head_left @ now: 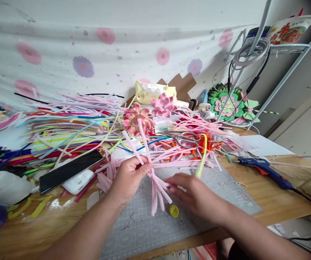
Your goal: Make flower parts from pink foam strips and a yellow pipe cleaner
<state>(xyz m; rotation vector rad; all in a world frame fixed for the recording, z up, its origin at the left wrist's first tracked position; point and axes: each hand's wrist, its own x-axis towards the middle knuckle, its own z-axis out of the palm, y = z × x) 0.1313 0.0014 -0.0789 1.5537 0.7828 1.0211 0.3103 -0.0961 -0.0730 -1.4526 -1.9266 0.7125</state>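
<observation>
My left hand pinches a bundle of pale pink pipe cleaners at its middle, thumb over fingers. Two long ends rise above the grip, and several shorter ends fan out below it, over the grey cutting mat. On the right side of the bundle, my right hand has its fingers closed at the tip of one pink strand; the fingertips are partly hidden. Below the bundle lies a small yellow coil. Behind it are two pink pipe-cleaner flowers, one with a yellowish centre and one plain pink.
Scissors rest on loose pink strips behind my hands. A blue glue gun lies at right, its cord trailing off the table. To the left are a black phone, a white case and heaped coloured pipe cleaners.
</observation>
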